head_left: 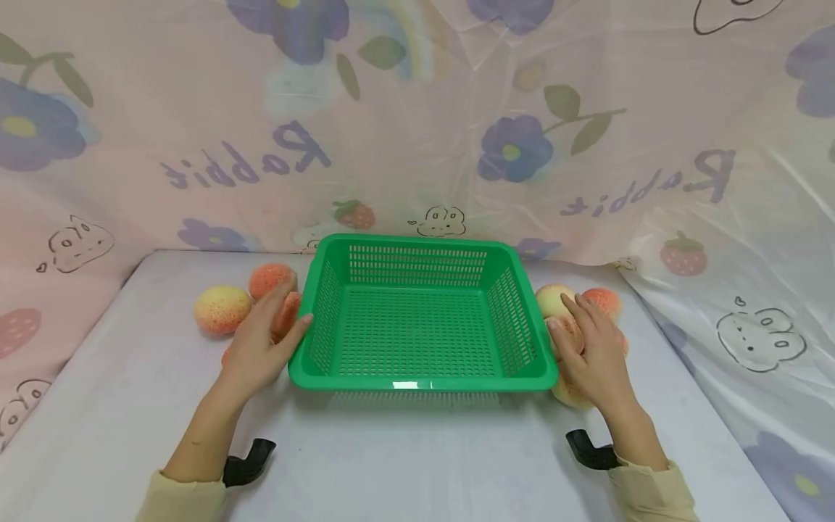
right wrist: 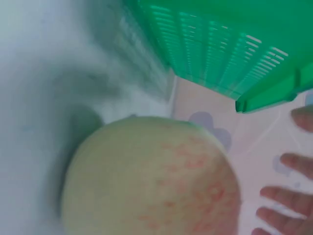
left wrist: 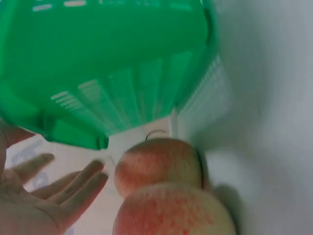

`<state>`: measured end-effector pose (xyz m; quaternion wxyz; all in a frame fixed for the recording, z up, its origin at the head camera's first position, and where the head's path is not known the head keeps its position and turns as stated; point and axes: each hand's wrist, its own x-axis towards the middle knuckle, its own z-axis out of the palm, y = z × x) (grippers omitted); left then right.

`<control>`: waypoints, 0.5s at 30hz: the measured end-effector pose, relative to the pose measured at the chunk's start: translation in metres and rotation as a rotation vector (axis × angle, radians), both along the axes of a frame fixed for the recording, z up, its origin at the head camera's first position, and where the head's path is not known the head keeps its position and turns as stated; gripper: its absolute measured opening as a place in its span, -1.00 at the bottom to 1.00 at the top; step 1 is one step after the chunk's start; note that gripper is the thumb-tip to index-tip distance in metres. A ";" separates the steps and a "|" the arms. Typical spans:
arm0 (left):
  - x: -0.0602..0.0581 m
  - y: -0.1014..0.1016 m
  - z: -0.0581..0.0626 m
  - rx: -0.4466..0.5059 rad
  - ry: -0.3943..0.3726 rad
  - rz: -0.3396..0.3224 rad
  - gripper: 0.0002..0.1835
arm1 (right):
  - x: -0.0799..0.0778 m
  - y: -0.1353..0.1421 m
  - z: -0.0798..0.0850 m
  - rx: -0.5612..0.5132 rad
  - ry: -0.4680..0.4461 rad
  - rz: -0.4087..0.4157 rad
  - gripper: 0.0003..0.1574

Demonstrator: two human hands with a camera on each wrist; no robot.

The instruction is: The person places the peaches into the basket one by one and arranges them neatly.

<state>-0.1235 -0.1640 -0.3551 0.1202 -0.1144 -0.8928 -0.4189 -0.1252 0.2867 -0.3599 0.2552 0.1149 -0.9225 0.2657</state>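
A green plastic basket point(head_left: 417, 384) with slotted walls stands in the middle of the table with nothing inside. My left hand point(head_left: 259, 355) is at its left side, the thumb right by the rim and the fingers loosely extended over peaches. Beyond the opposite rim, my right hand point(head_left: 595, 354) hovers over another group of peaches, its fingers spread and relaxed. On the left lie a yellow-red peach point(head_left: 222, 310) and an orange-red peach point(head_left: 270, 280). A pale yellow peach point(head_left: 554, 299) and a redder peach point(head_left: 604, 301) lie on the right. Both hands partly hide the fruit.
The table point(head_left: 404, 464) has a white cover. A printed curtain point(head_left: 417, 159) rises along its back edge and both sides. Black wrist mounts point(head_left: 251, 462) stick out inward from both forearms, near the cream sleeves point(head_left: 183, 499).
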 end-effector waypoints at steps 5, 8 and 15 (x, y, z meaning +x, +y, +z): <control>0.002 0.002 0.002 0.189 -0.193 -0.015 -0.27 | 0.007 0.007 -0.005 -0.051 0.004 -0.079 -0.41; 0.002 0.001 0.000 0.288 -0.331 -0.055 -0.25 | 0.013 0.011 -0.009 -0.076 -0.056 -0.125 -0.40; -0.001 -0.002 -0.005 0.371 -0.453 -0.077 -0.24 | 0.022 0.016 -0.016 -0.133 -0.094 -0.183 -0.35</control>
